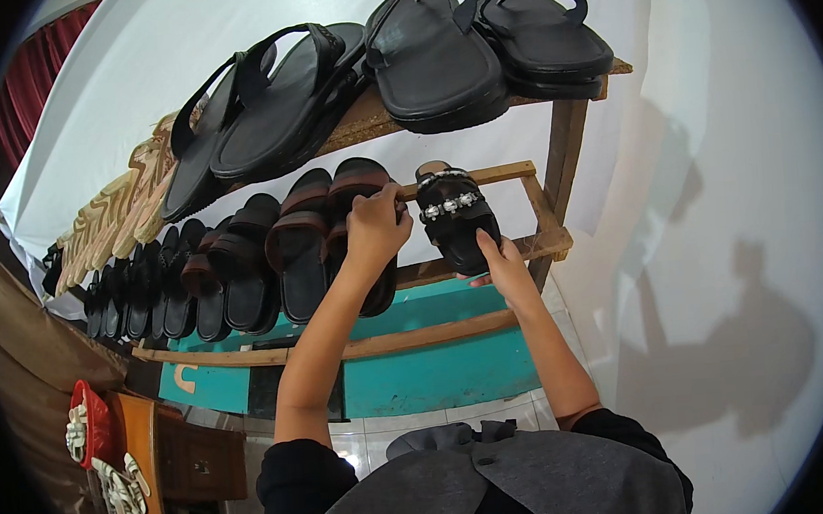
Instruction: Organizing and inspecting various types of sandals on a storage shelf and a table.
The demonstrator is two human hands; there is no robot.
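Nearest, a grey garment with black sleeves fills the lower edge, and two bare forearms reach up from it. The right hand has its thumb laid on the near end of a black open-toed sandal with jewelled straps, its other fingers underneath; they are parted only by the sole's thickness, pinching it. This sandal is held up at the right end of the lower tier, in front of a pale wooden rail. Its long axis slopes from upper left to lower right, heel at the thumb, toe end pointing up and away, slightly left, with the footbed facing the wearer.

The left hand is curled, its fingers nearly closed, in front of a black slide with a brown strap; whether they grip anything, I cannot tell. Leftward runs a row of dark slides, toes up, side by side. Below them, a teal panel stands behind another wooden rail.

Along the upper tier sit large black thong sandals, with beige patterned sandals farther left. Beyond hangs a white backdrop carrying the person's shadow.
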